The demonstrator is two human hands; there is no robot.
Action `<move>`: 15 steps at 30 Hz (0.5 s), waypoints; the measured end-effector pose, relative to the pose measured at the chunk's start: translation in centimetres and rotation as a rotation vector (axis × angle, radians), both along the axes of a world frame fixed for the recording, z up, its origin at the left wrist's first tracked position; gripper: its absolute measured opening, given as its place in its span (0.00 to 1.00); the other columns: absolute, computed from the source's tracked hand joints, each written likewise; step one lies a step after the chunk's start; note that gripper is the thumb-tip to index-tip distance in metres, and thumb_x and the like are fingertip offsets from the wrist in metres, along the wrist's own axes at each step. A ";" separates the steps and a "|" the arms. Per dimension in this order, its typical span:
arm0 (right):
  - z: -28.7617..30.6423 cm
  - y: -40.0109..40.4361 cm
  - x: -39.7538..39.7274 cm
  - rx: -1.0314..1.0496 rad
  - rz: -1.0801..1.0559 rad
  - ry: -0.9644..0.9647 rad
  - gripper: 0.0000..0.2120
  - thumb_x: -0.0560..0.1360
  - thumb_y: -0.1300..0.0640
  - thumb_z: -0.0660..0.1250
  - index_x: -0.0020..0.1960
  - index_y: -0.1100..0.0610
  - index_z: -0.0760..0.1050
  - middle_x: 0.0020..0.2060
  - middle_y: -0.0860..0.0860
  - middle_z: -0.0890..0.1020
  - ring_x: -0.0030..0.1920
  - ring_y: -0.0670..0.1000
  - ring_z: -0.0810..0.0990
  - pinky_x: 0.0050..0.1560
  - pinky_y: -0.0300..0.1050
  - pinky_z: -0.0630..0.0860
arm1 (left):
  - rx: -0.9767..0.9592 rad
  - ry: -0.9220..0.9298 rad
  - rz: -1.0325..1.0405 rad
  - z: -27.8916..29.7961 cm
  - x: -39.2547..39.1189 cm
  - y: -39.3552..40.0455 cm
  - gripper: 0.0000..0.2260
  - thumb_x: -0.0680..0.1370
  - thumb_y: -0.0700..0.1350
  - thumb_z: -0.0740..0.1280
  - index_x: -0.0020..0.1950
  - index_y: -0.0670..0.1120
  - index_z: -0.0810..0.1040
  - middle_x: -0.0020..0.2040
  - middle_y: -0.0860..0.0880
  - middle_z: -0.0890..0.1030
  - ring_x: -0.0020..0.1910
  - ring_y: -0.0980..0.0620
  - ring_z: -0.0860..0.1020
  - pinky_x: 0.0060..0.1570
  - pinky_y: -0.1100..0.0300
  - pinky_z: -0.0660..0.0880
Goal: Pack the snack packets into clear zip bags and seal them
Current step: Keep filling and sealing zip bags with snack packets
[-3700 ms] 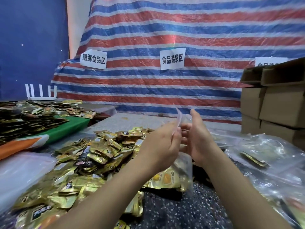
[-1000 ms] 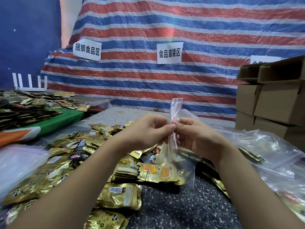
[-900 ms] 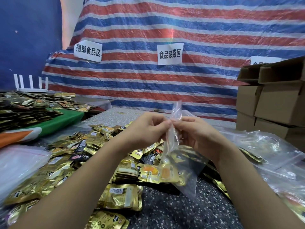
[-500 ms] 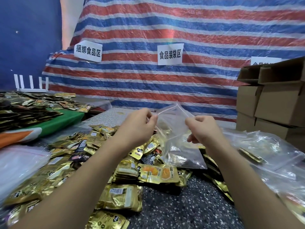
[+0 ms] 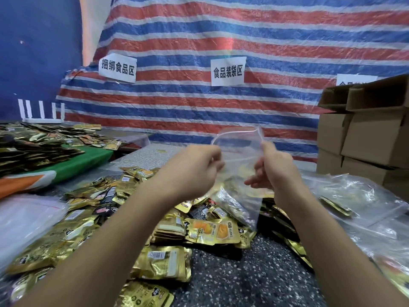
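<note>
Zip bag (image 5: pixel 238 149) held up at centre btwn left hand (image 5: pixel 194 171) & right hand (image 5: pixel 274 169), above the snack packets (image 5: pixel 137 213) heaped on the surface (image 5: pixel 243 280). More bags (image 5: pixel 365 204) lie right of the heap; boxes (image 5: pixel 365 134) stacked behind them. 2 signs (image 5: pixel 228 71) hang on the tarp (image 5: pixel 221 29) at back.

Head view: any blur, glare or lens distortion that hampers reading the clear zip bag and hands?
Head view: the left hand is slightly motion-blurred; the right hand is sharper. The clear zip bag is see-through, its edge faint against the striped red, white and blue tarpaulin. The stacked brown cardboard boxes lean from wide-angle distortion.
</note>
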State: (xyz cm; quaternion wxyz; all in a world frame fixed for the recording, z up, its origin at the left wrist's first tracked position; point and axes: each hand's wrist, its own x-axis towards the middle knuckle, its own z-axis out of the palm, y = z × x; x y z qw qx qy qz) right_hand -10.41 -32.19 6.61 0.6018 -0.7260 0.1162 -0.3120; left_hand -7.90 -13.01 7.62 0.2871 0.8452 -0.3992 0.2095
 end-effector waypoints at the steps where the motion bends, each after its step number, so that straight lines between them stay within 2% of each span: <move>1: 0.1 -0.2 -0.1 0.034 0.002 -0.023 0.27 0.81 0.41 0.52 0.36 0.60 0.72 0.19 0.51 0.73 0.26 0.55 0.82 0.27 0.41 0.74 | -0.070 0.000 -0.014 0.2 0.2 0.3 0.13 0.83 0.51 0.60 0.41 0.50 0.75 0.37 0.53 0.79 0.33 0.57 0.75 0.34 0.59 0.74; 2: 0.0 -0.4 -0.2 0.072 -0.004 -0.039 0.29 0.81 0.39 0.49 0.35 0.59 0.72 0.19 0.51 0.73 0.25 0.54 0.81 0.30 0.43 0.73 | -0.149 -0.007 -0.032 0.4 0.3 0.6 0.16 0.83 0.53 0.59 0.37 0.50 0.74 0.32 0.53 0.76 0.28 0.57 0.72 0.31 0.60 0.71; 4: -0.2 -1.0 -0.1 0.141 -0.044 -0.043 0.27 0.81 0.41 0.50 0.36 0.58 0.71 0.20 0.50 0.72 0.24 0.52 0.78 0.32 0.44 0.71 | -0.330 -0.051 -0.047 0.8 0.8 1.2 0.22 0.83 0.54 0.59 0.31 0.47 0.71 0.26 0.53 0.71 0.23 0.56 0.66 0.27 0.58 0.66; 7: -0.9 -1.5 0.7 0.112 -0.099 0.040 0.15 0.80 0.54 0.55 0.38 0.58 0.72 0.22 0.51 0.74 0.26 0.51 0.76 0.31 0.43 0.70 | -0.533 -0.084 -0.028 1.2 1.4 1.8 0.26 0.83 0.55 0.59 0.27 0.45 0.65 0.23 0.52 0.65 0.22 0.56 0.61 0.27 0.58 0.60; 9: -1.8 -1.5 1.3 0.010 -0.088 0.132 0.13 0.79 0.60 0.56 0.39 0.59 0.73 0.29 0.54 0.77 0.31 0.52 0.78 0.35 0.45 0.72 | -0.635 -0.026 -0.045 1.3 1.8 2.1 0.27 0.83 0.54 0.59 0.26 0.44 0.63 0.23 0.50 0.62 0.22 0.54 0.60 0.28 0.58 0.58; 11: -3.2 -1.2 1.8 -0.169 -0.055 0.229 0.13 0.81 0.61 0.56 0.40 0.60 0.75 0.33 0.54 0.79 0.35 0.52 0.77 0.38 0.47 0.73 | -0.686 0.049 -0.067 1.4 2.1 2.4 0.27 0.83 0.54 0.60 0.26 0.43 0.63 0.23 0.49 0.61 0.22 0.52 0.59 0.30 0.57 0.59; 13: -4.6 -0.7 2.2 -0.373 -0.019 0.290 0.14 0.81 0.60 0.58 0.40 0.60 0.76 0.34 0.54 0.79 0.36 0.52 0.76 0.39 0.47 0.72 | -0.675 0.113 -0.088 1.5 2.2 2.8 0.27 0.83 0.54 0.60 0.28 0.41 0.65 0.25 0.47 0.61 0.24 0.50 0.59 0.30 0.59 0.58; 15: -5.7 0.0 2.6 -0.491 0.079 0.321 0.12 0.80 0.61 0.62 0.40 0.59 0.78 0.36 0.56 0.81 0.38 0.53 0.78 0.39 0.46 0.72 | -0.633 0.187 -0.163 1.8 2.2 3.3 0.27 0.82 0.56 0.60 0.29 0.40 0.65 0.27 0.46 0.60 0.27 0.49 0.57 0.29 0.59 0.57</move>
